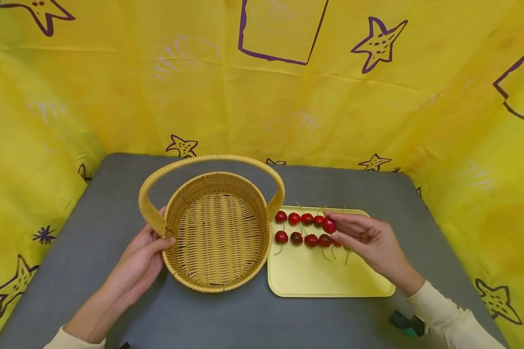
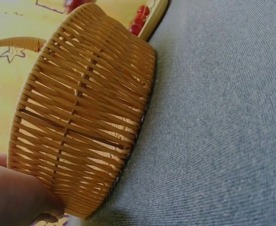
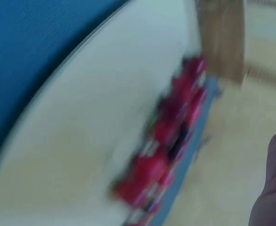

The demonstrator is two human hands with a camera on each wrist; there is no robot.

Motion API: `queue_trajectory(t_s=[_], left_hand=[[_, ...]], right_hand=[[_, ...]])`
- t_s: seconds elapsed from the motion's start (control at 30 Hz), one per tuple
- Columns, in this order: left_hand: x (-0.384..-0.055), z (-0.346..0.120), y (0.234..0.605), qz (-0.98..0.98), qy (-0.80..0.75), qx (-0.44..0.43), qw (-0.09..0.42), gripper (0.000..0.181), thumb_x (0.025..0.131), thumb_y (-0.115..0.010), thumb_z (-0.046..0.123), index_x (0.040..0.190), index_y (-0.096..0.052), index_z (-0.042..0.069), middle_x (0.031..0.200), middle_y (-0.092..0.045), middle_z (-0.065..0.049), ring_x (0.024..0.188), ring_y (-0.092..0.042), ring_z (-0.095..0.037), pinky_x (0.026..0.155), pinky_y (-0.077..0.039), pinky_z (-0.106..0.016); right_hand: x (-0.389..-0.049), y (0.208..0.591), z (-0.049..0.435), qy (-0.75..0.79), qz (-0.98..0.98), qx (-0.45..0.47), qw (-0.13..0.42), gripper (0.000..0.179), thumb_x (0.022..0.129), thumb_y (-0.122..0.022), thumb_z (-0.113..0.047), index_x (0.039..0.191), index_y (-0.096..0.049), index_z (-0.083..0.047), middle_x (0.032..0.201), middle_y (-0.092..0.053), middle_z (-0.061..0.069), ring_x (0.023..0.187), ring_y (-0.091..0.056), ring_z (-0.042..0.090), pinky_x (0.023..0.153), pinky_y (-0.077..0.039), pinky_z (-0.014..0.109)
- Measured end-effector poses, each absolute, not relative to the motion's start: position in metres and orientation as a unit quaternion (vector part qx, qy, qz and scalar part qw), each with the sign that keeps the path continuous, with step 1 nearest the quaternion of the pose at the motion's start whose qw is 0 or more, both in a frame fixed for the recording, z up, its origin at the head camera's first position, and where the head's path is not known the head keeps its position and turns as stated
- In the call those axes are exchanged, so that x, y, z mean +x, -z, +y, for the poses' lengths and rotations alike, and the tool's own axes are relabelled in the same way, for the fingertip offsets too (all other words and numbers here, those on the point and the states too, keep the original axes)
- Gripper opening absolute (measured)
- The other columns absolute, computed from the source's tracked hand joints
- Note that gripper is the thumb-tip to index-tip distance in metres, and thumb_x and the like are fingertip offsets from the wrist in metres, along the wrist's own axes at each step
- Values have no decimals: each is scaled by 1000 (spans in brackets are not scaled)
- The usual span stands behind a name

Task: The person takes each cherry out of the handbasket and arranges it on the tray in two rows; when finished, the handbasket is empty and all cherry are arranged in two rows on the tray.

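My left hand (image 1: 140,256) grips a round woven wicker basket (image 1: 220,237) at its left rim, by the foot of the tall arched handle, with the thumb over the edge. No fruit lies inside the basket. To its right, a shallow yellow tray (image 1: 323,280) carries two rows of red cherries (image 1: 311,240) with thin stems. Over the right end of these rows, my right hand (image 1: 371,242) pinches a single cherry (image 1: 329,225) between thumb and fingertips. Part of the lower row is hidden behind that hand. In the right wrist view the rows look blurred.
A grey cloth-covered table (image 1: 227,320) lies under the basket and tray. Yellow fabric (image 1: 262,106) with starfish drawings hangs at the back and both sides. A small dark object (image 1: 406,324) rests near the right sleeve. The basket's right rim overlaps the tray's left edge in the head view.
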State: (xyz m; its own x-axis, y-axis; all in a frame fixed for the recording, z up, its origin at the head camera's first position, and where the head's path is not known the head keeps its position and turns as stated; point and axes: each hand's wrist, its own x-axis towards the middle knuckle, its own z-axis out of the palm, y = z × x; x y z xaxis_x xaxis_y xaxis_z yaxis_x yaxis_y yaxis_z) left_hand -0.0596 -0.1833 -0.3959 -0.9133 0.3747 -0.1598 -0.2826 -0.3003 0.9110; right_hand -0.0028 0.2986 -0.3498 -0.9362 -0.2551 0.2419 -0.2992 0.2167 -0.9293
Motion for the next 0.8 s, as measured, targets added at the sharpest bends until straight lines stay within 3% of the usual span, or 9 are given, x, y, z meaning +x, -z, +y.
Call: queue_trajectory(t_s=[0.33,0.6,0.8], left_hand=[[-60,-185,400,553,-805,55,208,86,106,-45,-7,171,7,16,178,9,-2,162,3,-18,131,-4,-36],[-61,-188,402,551,-804,36,218,89,108,-45,-5,170,13,20,177,15,6,162,7,-16,130,-2,-36],[-63,-188,403,549,-804,40,223,89,108,-46,-5,169,15,21,176,19,8,161,10,-16,130,-2,-35]], right_hand=[[20,389,394,-602,-793,64,73,49,95,-67,16,142,-57,14,144,-65,16,127,-67,16,94,-56,30],[25,418,416,-569,-819,59,50,47,96,-69,11,142,-59,12,142,-66,20,126,-67,13,93,-57,30],[26,430,415,-544,-834,74,64,44,94,-70,13,137,-62,12,135,-69,22,119,-70,12,90,-58,28]])
